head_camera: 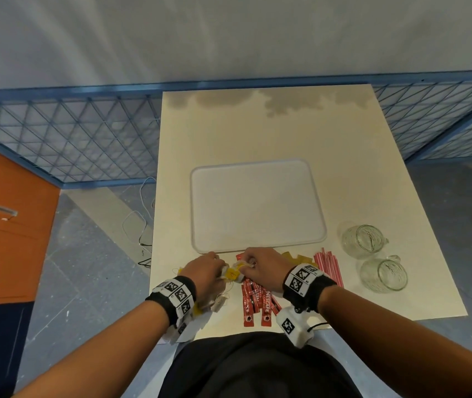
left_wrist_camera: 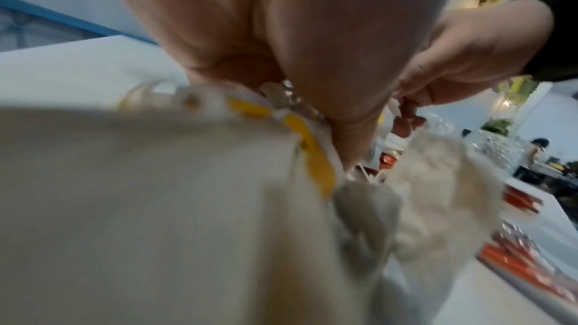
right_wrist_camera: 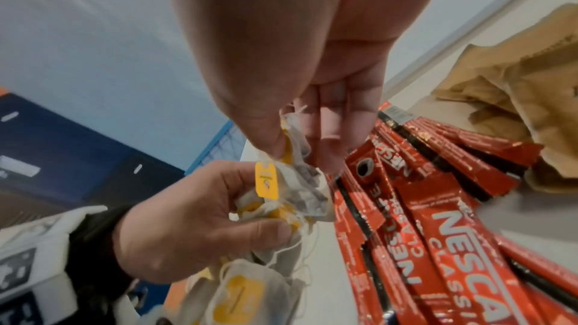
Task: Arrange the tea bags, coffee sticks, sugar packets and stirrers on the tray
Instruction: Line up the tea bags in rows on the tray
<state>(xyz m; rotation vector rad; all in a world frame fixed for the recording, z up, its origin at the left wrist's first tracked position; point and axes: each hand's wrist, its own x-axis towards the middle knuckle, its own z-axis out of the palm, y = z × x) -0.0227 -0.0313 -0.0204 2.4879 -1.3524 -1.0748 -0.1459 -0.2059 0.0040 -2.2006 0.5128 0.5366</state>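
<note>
Coffee sticks flank the tea bags; two glass mugs sit right.

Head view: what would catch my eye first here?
Both hands, left hand and right hand, meet at the table's near edge, pinching a tangle of tea bags. Red coffee sticks fan out just beneath them. Beyond lies a white tray with nothing on it yet.

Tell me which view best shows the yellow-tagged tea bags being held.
The right wrist view: both hands pinch the white yellow-tagged tea bags in sharp close-up. The head view shows them small between the hands; the left wrist view shows only a blur.
</note>
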